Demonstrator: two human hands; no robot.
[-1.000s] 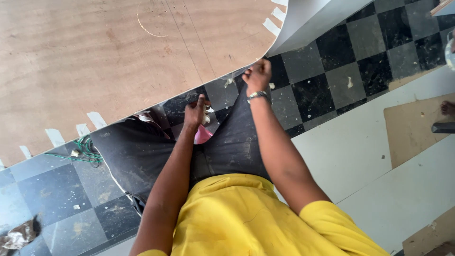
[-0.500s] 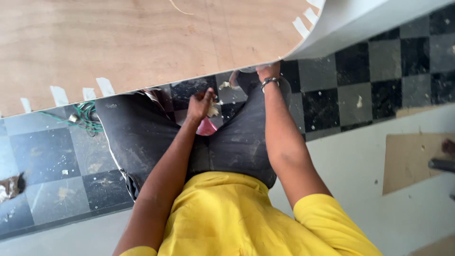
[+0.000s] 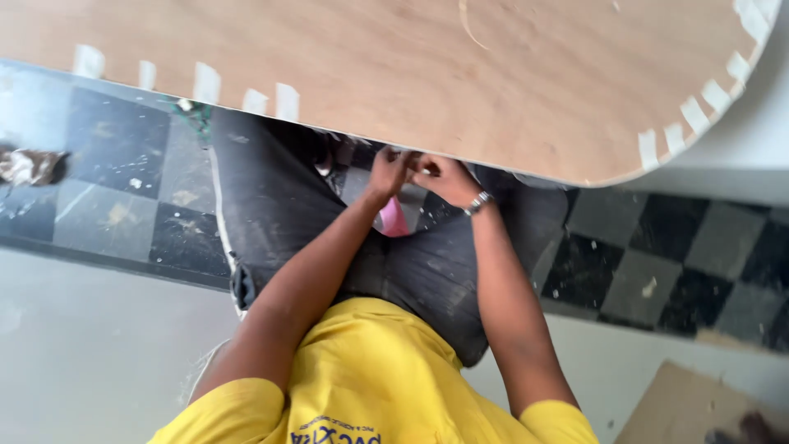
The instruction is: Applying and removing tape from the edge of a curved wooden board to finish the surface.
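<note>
The plywood board fills the upper part of the frame, its curved lower edge running from the upper left down to the right of centre and up again at the far right. Short strips of pale tape are stuck along that edge at the upper left, and more strips are seen at the upper right. The left hand and the right hand are brought together just below the board's edge, in the middle of the frame, touching or nearly touching each other. The fingers of both hands are curled at the edge; whether anything is gripped between them cannot be told. A metal wristwatch is worn on the right wrist. A small pink thing is seen just below the hands, on the dark trousers. A yellow shirt fills the lower centre. The floor of black and grey squares is seen at the right and left. A crumpled scrap lies at the far left edge, and a piece of brown cardboard lies at the lower right.
</note>
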